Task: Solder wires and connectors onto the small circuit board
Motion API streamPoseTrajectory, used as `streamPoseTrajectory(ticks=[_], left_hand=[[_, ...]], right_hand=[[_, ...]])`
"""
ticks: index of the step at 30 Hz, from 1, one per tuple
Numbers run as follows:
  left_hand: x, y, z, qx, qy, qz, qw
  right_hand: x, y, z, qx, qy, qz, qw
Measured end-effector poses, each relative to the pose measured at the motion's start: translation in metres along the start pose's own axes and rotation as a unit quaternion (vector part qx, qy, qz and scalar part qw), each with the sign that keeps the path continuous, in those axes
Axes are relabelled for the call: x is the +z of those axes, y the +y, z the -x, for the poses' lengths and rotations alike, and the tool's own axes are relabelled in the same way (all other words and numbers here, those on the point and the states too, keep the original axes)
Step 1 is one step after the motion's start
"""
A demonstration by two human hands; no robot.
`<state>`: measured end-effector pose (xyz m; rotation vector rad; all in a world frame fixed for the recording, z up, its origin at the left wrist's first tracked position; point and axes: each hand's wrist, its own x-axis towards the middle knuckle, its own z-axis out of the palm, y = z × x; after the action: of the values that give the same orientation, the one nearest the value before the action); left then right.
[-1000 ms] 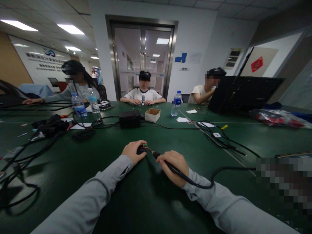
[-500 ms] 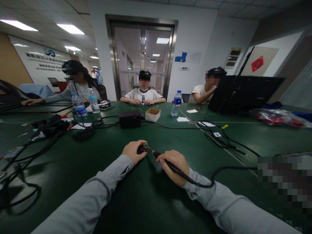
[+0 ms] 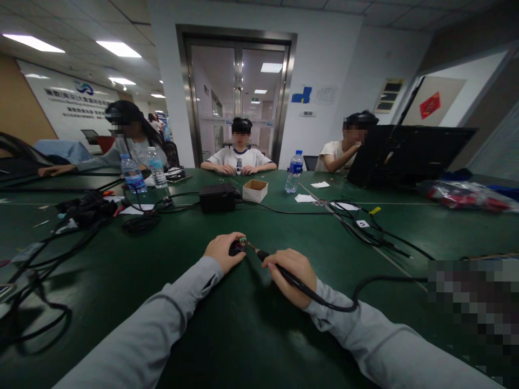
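Note:
My left hand (image 3: 223, 252) rests on the green table (image 3: 194, 335), its thumb and fingers closed around a small dark part with a green circuit board (image 3: 243, 240) and thin red wires. My right hand (image 3: 292, 274) grips a soldering iron (image 3: 279, 270) like a pen. The iron's thin tip points left at the board; whether it touches is too small to tell. A black cord runs from the iron over my right sleeve and off to the right.
Ahead stand a black box (image 3: 219, 198), an open carton (image 3: 255, 192) and a water bottle (image 3: 294, 172). Tangled black cables (image 3: 81, 216) lie at left, more cables (image 3: 365, 232) at right. A black monitor (image 3: 405, 156) stands at far right. Several people sit around the table.
The iron's tip sits marginally farther right from the board than before. Both hands otherwise keep their places and grips; the whole view has shifted very slightly.

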<state>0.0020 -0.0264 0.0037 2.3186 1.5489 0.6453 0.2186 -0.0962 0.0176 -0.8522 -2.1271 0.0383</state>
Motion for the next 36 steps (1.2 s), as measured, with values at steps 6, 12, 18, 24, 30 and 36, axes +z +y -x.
streamPoseTrajectory(ticks=[6, 12, 18, 24, 30, 36], left_hand=[[0.0000, -0.0003, -0.0001, 0.001, 0.004, -0.004, 1.000], [0.0006, -0.0003, 0.0001, -0.002, 0.001, 0.000, 1.000], [0.0008, -0.0003, -0.0002, -0.004, 0.001, -0.003, 1.000], [0.0020, -0.0020, -0.0006, 0.001, 0.004, -0.005, 1.000], [0.0008, -0.0012, -0.0006, -0.003, 0.000, -0.006, 1.000], [0.0005, -0.0020, -0.0008, -0.001, 0.001, -0.005, 1.000]], right_hand=[[-0.0013, -0.0030, -0.0022, -0.016, 0.012, 0.000, 1.000], [-0.0012, -0.0028, -0.0022, -0.020, 0.009, -0.003, 1.000], [-0.0005, -0.0024, -0.0019, -0.022, 0.006, -0.005, 1.000], [-0.0006, -0.0023, -0.0018, -0.026, 0.002, -0.006, 1.000], [-0.0006, -0.0023, -0.0020, -0.029, 0.005, -0.013, 0.999], [-0.0009, -0.0029, -0.0021, -0.019, 0.022, -0.004, 1.000]])
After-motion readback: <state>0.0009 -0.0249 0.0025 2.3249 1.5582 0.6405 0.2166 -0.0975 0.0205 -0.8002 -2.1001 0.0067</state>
